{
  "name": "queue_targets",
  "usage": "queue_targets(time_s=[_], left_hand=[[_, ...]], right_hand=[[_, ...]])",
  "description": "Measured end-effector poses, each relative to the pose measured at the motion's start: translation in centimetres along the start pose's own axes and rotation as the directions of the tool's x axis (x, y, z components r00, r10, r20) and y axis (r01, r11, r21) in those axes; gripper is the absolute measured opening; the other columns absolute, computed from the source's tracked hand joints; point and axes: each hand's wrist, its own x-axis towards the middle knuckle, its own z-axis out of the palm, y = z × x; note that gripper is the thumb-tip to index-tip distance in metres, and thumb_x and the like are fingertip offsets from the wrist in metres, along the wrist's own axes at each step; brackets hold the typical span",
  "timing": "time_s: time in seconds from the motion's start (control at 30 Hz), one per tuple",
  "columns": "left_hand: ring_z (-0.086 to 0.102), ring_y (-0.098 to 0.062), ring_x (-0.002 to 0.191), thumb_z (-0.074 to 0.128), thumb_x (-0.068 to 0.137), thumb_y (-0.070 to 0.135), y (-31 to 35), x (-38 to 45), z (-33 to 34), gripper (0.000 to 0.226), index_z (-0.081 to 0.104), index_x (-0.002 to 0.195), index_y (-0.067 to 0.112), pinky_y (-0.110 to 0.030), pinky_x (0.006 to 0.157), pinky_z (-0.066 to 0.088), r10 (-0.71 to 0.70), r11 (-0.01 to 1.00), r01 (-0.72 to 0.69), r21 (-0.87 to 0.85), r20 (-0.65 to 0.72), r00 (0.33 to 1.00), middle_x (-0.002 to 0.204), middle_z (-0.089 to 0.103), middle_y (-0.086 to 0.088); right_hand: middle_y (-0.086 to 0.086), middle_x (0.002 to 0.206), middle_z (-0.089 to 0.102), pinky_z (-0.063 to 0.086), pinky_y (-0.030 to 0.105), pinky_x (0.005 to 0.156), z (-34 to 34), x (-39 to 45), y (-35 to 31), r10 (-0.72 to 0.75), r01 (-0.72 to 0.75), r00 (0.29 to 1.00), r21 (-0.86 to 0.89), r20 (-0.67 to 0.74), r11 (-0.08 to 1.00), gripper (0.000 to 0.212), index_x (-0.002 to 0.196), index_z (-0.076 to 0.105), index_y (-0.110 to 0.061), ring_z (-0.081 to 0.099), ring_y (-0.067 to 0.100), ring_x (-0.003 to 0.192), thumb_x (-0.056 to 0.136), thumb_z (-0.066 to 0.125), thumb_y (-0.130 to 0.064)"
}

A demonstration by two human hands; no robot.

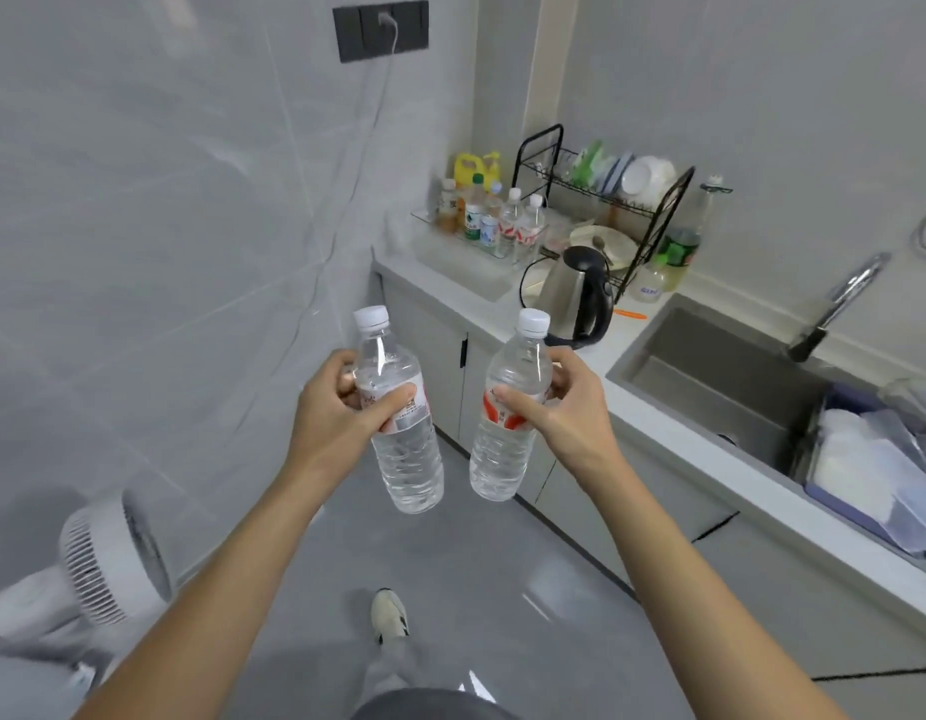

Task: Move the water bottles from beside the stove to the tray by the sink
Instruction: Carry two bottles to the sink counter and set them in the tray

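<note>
1. My left hand (341, 407) is wrapped around the label of one water bottle (398, 413), thumb across the front, fingers behind.
2. My right hand (554, 407) grasps a second bottle (510, 413) the same way, thumb on its red-and-white label.
3. Both bottles are clear, white-capped and look full. Their caps lean slightly away from each other and their bases come closer, not touching.
4. I hold both in the air above the grey floor (502, 589), well short of the kettle (575, 296), which I take as my landmark.
5. The right bottle's cap overlaps the kettle's base in this view; the left bottle is to the left of the kettle, in front of the cabinet door (430, 350).
6. Behind and left of the kettle, at the counter's far corner, a clear tray (440, 241) holds several other bottles (502, 220), standing upright.
7. Just behind the kettle stands a black dish rack (606, 200) with plates and bowls.
8. Right of the kettle is the sink (720, 376), with its tap (840, 304) beyond it.
9. An orange item (630, 314), too small to identify, lies on the counter just right of the kettle.
10. Far from the kettle, low on the left, a white fan (107, 558) stands on the floor, and my shoe (391, 613) shows below the bottles.
</note>
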Motion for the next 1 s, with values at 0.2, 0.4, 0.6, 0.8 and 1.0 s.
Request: queue_targets(time_s=[0.2, 0.4, 0.6, 0.8, 1.0], left_hand=[[0.072, -0.015, 0.063, 0.089, 0.083, 0.018, -0.8, 14.2, 0.2, 0.033, 0.065, 0.106, 0.018, -0.031, 0.066, 0.056, -0.012, 1.0, 0.011, 0.026, 0.051, 0.999, 0.083, 0.078, -0.001], [0.077, -0.015, 0.066, 0.091, 0.079, 0.026, -0.3, 26.6, 1.0, 0.039, 0.066, 0.109, 0.028, -0.035, 0.071, 0.058, 0.02, 0.993, -0.036, 0.108, 0.15, 0.989, 0.088, 0.079, 0.009], [0.078, -0.016, 0.067, 0.088, 0.067, 0.048, -0.8, 36.8, 3.3, 0.051, 0.065, 0.109, 0.033, -0.053, 0.077, 0.064, 0.016, 0.987, -0.04, 0.155, 0.156, 0.988, 0.093, 0.079, 0.009], [0.078, -0.02, 0.072, 0.089, 0.063, 0.056, -1.7, 48.3, 8.2, 0.057, 0.062, 0.108, 0.035, -0.057, 0.079, 0.063, 0.035, 0.968, -0.073, 0.238, 0.159, 0.987, 0.093, 0.078, 0.007], [0.078, -0.016, 0.077, 0.085, 0.063, 0.063, -1.1, 59.2, 14.5, 0.061, 0.054, 0.107, 0.036, -0.049, 0.079, 0.062, 0.04, 0.926, -0.091, 0.368, 0.144, 0.989, 0.091, 0.077, 0.01]], right_hand=[[-0.005, 0.097, 0.077, 0.058, 0.018, 0.075, 3.5, 12.9, -1.5, 0.009, -0.009, 1.0, -0.074, -0.003, 0.997, 0.042, 0.111, 0.065, -0.021, 0.074, 0.009, 0.089, 0.079, 0.092, -0.022], [-0.006, 0.105, 0.077, 0.062, 0.048, 0.093, 6.4, 23.8, -1.6, 0.033, -0.043, 0.995, -0.113, -0.089, 0.993, 0.057, 0.115, 0.063, -0.031, 0.075, 0.016, 0.097, 0.069, 0.092, -0.048], [-0.007, 0.104, 0.077, 0.062, 0.048, 0.091, 8.0, 33.1, -0.2, 0.075, -0.09, 0.989, -0.114, -0.129, 0.989, 0.058, 0.112, 0.062, -0.033, 0.074, 0.012, 0.096, 0.064, 0.089, -0.052], [-0.011, 0.103, 0.076, 0.061, 0.049, 0.09, 7.2, 44.3, 2.4, 0.072, -0.093, 0.977, -0.097, -0.2, 0.991, 0.055, 0.112, 0.06, -0.038, 0.073, 0.01, 0.095, 0.068, 0.09, -0.049], [-0.012, 0.101, 0.073, 0.06, 0.05, 0.086, 4.7, 55.9, 4.4, 0.059, -0.097, 0.961, -0.133, -0.269, 0.986, 0.058, 0.116, 0.056, -0.033, 0.071, 0.013, 0.094, 0.07, 0.089, -0.045]])
